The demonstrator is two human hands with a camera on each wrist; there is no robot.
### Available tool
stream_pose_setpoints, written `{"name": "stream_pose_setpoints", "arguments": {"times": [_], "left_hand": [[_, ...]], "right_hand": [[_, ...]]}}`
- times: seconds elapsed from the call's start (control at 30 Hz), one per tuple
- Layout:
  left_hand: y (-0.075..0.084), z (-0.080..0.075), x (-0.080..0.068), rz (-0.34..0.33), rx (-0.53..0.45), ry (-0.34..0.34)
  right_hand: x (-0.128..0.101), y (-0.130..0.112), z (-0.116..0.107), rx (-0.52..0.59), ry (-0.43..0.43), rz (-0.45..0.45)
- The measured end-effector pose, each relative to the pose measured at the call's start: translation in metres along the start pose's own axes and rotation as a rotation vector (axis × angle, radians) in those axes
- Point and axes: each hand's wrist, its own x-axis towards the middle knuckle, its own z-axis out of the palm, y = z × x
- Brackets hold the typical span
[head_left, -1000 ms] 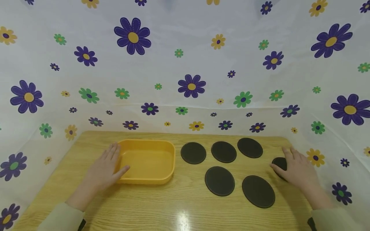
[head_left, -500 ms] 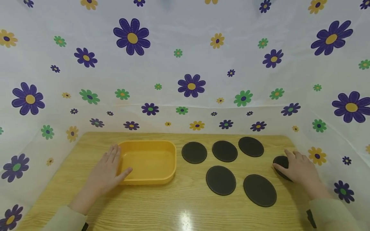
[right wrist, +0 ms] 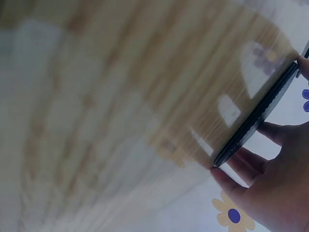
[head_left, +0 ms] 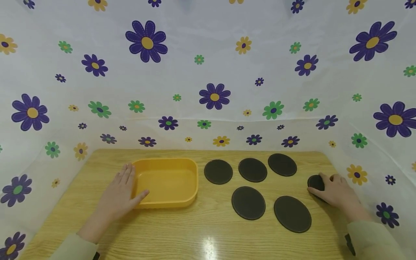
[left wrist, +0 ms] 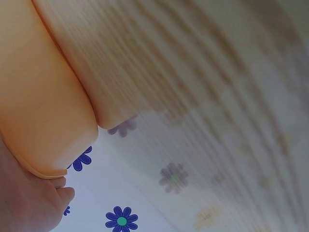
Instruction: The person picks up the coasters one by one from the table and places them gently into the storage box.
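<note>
Bright, even light fills the head view, with a white glare spot on the glossy pale wooden tabletop [head_left: 208, 249] near its front edge, only soft shadows and wide-angle bending at the edges, while both wrist views are close, washed-out and heavily blurred.

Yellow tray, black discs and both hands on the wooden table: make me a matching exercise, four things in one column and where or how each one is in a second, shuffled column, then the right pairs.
Things
1. yellow tray
2. left hand
3. right hand
4. black disc at the far right

Places or states
A. fingers curled round a disc's edge
B. lies flat against the tray's left side
C. left of the five free black discs, nothing inside
D. partly hidden under a hand

Pairs: 1-C, 2-B, 3-A, 4-D
</note>
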Motion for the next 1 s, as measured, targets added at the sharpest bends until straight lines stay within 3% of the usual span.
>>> {"name": "stream_pose_setpoints", "arguments": {"times": [0.73,1.0], "left_hand": [[-0.003,0.003,-0.001,-0.007,-0.021,0.012],[-0.003,0.005,0.0,-0.009,-0.036,0.009]], "right_hand": [[0.009,-0.005,-0.001,0.003,0.017,0.034],[0.009,-0.013,-0.009,-0.015,0.059,-0.006]]}}
